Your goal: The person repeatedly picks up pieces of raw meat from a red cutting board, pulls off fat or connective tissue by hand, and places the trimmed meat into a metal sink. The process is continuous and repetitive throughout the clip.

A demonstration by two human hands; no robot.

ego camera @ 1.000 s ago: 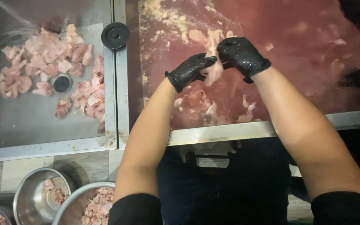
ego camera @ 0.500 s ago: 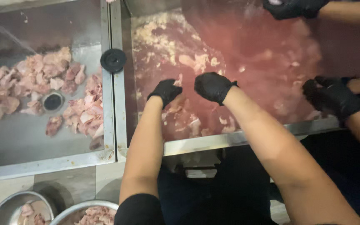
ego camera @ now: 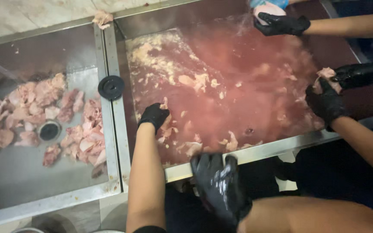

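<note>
Left hand (ego camera: 154, 115), black-gloved, reaches into the right sink basin (ego camera: 255, 152) of reddish water; fingers curled down on a pale meat piece (ego camera: 165, 125) near the front left. Right hand (ego camera: 219, 185) hangs over the front rim, fingers spread, holding nothing. Co-workers' gloved hands (ego camera: 327, 101) grip meat at the right and far edges. Left basin (ego camera: 18, 172) holds drained meat chunks (ego camera: 83, 129); black drain plug (ego camera: 111, 87) rests on the divider. Risk: wet gloves may let slick meat slip. No packages, labels or signs visible.
</note>
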